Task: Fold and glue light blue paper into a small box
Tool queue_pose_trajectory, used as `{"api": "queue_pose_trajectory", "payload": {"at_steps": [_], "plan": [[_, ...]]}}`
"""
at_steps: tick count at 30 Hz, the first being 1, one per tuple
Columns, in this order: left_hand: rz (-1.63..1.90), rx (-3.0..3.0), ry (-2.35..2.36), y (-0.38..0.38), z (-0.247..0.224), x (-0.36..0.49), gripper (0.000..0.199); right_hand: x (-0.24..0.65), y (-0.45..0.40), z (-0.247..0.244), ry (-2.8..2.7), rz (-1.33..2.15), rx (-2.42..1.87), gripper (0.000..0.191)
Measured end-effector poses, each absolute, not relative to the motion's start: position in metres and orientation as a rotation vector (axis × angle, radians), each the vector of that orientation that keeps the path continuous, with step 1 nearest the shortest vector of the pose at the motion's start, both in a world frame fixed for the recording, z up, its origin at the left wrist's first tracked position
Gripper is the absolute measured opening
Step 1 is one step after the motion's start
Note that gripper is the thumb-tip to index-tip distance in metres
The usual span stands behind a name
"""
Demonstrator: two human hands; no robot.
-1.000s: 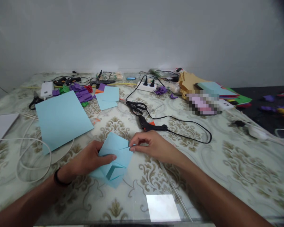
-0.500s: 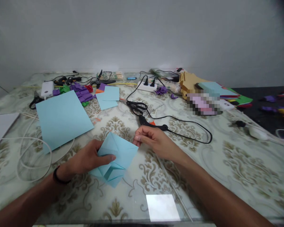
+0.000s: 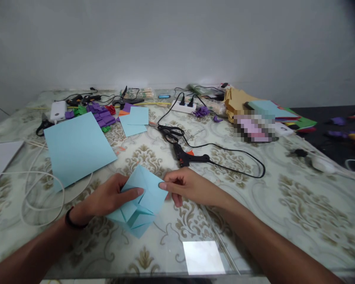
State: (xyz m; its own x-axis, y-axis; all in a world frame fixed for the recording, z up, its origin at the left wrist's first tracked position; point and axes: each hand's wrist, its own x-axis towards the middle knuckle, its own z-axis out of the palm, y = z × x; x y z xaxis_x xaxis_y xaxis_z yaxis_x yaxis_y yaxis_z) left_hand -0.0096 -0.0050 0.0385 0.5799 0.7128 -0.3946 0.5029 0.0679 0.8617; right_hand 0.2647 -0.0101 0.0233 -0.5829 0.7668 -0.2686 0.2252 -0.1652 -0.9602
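A folded sheet of light blue paper (image 3: 149, 193) is held just above the table's near middle, with creases and an opened pocket facing me. My left hand (image 3: 114, 195) grips its left side, thumb lying on top and the other fingers hidden beneath. At the right corner, my right hand (image 3: 183, 185) pinches the paper between thumb and fingers. Beyond my right hand lies a black glue gun (image 3: 192, 156) with its cord trailing right. Black-handled scissors (image 3: 169, 135) rest just behind it.
A large blue sheet (image 3: 79, 146) lies at left over a white cable (image 3: 41, 172). Smaller blue squares (image 3: 137, 120), purple folded pieces (image 3: 100, 115) and a white power strip (image 3: 183, 105) sit farther back. Coloured paper (image 3: 269, 108) is stacked at right, near a pixelated phone-like object (image 3: 254, 129).
My right hand has moved slightly left and down, its thumb now on top of the paper's right corner. The folded paper has shifted a little toward the left.
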Motion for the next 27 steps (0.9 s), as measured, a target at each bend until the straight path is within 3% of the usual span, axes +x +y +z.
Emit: {"api": "queue_pose_trajectory", "payload": {"at_steps": [2, 8, 14, 21, 23, 27], "plan": [[0.217, 1.561, 1.043, -0.005, 0.04, -0.009, 0.055, 0.263, -0.01, 0.021, -1.633, 1.85, -1.085, 0.046], [0.303, 1.418, 1.032, -0.005, 0.036, -0.009, 0.05, 0.262, -0.008, 0.021, -1.678, 1.508, -0.961, 0.03], [0.319, 1.459, 1.054, -0.005, 0.032, -0.009, 0.05, 0.263, -0.008, 0.022, -1.691, 1.648, -0.901, 0.02], [0.326, 1.431, 1.126, -0.004, 0.032, -0.01, 0.051, 0.273, -0.003, 0.032, -1.899, 1.572, -0.732, 0.031], [0.336, 1.441, 1.149, -0.004, 0.032, -0.01, 0.052, 0.273, -0.003, 0.031, -1.873, 1.524, -0.793, 0.043], [0.371, 1.433, 1.13, -0.004, 0.031, -0.011, 0.052, 0.267, -0.005, 0.023, -1.639, 1.573, -0.996, 0.049]]}}
